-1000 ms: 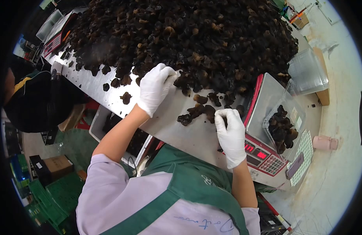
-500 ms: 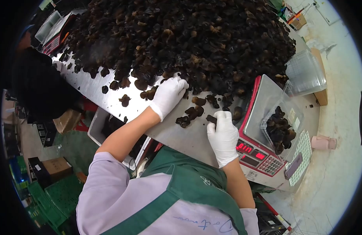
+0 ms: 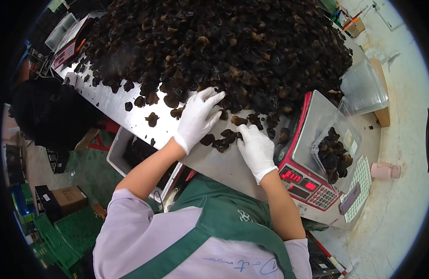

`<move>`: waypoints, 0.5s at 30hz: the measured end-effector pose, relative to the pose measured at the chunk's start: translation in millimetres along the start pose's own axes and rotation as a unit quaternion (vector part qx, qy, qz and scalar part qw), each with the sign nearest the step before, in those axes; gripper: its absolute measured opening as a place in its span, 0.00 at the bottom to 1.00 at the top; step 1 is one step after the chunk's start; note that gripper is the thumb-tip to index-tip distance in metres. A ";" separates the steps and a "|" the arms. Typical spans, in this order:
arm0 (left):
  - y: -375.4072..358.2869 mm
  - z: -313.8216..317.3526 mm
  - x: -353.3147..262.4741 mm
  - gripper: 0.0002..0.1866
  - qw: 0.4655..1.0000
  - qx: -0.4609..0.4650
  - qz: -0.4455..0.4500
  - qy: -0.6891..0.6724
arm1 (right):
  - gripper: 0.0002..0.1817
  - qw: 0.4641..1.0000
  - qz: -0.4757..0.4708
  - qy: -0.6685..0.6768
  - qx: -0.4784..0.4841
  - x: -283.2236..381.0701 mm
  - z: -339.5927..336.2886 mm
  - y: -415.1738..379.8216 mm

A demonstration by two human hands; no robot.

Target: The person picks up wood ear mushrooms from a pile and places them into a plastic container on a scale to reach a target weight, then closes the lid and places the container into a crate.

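Observation:
A large heap of wet black wood ear mushrooms (image 3: 209, 51) covers the back of the metal table. My left hand (image 3: 198, 117), in a white glove, lies at the heap's front edge with its fingers spread and nothing visibly gripped. Closer to the scale, my right hand (image 3: 257, 151), also gloved, has its fingertips closed on a small dark wood ear mushroom (image 3: 239, 136), which they partly hide. Several loose wood ears (image 3: 222, 144) lie between the two hands. A clear plastic tray (image 3: 320, 156) of wood ears rests on the scale (image 3: 312, 128).
Stacked clear trays (image 3: 365, 88) stand at the right. A phone (image 3: 349, 199) lies on a pale green perforated sheet (image 3: 361, 186) near a pink bottle (image 3: 385, 170). Below the table's front edge is a white bin (image 3: 116, 156). A person in black (image 3: 52, 111) is at the left.
My right hand has shifted left, from beside the scale to the loose wood ears. The fingers of my left hand have spread from a curled pose at the heap's edge.

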State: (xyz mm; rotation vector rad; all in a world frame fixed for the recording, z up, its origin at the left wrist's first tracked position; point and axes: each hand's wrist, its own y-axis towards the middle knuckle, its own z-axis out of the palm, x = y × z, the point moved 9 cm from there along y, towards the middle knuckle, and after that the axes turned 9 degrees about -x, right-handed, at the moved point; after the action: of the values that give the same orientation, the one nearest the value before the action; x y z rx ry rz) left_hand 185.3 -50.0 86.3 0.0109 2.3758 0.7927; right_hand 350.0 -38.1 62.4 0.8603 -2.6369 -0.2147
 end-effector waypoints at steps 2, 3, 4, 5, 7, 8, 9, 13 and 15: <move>14.2 17.6 2.3 0.25 0.997 0.014 0.029 0.074 | 0.11 0.999 0.033 0.009 -0.009 -2.9 -14.0 -5.5; 15.8 23.0 7.6 0.25 0.997 0.015 0.028 0.071 | 0.10 0.997 0.066 0.017 -0.020 -6.4 -25.1 -8.7; 15.1 34.7 12.6 0.23 0.997 0.053 0.025 0.054 | 0.10 0.995 0.087 0.034 -0.033 -7.4 -37.5 -12.3; 13.5 45.0 15.6 0.21 0.995 0.090 0.023 0.038 | 0.10 0.995 0.088 0.030 -0.033 -6.6 -46.8 -16.1; 2.3 43.9 11.5 0.12 0.992 0.124 0.007 0.001 | 0.11 0.989 0.103 0.063 -0.082 -8.5 -70.8 -26.1; -7.5 39.0 3.7 0.12 0.989 0.148 0.006 0.002 | 0.13 0.987 0.113 0.080 -0.078 -11.3 -76.0 -32.4; -19.4 34.1 -3.7 0.12 0.985 0.172 0.005 0.003 | 0.13 0.987 0.115 0.079 -0.079 -11.3 -81.4 -37.1; -57.3 12.3 -21.2 0.32 0.989 0.145 0.032 0.006 | 0.14 0.983 0.117 0.119 -0.078 -6.0 -97.8 -50.2; -60.7 10.2 -27.1 0.46 0.988 0.139 0.043 0.047 | 0.14 0.982 0.111 0.120 -0.094 -3.7 -113.6 -52.2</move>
State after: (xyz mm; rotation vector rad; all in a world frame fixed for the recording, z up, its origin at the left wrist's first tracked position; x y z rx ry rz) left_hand 223.9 -99.6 62.1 0.1968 2.5721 0.5050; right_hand 424.2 -81.5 153.4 0.4930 -2.4144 -0.2775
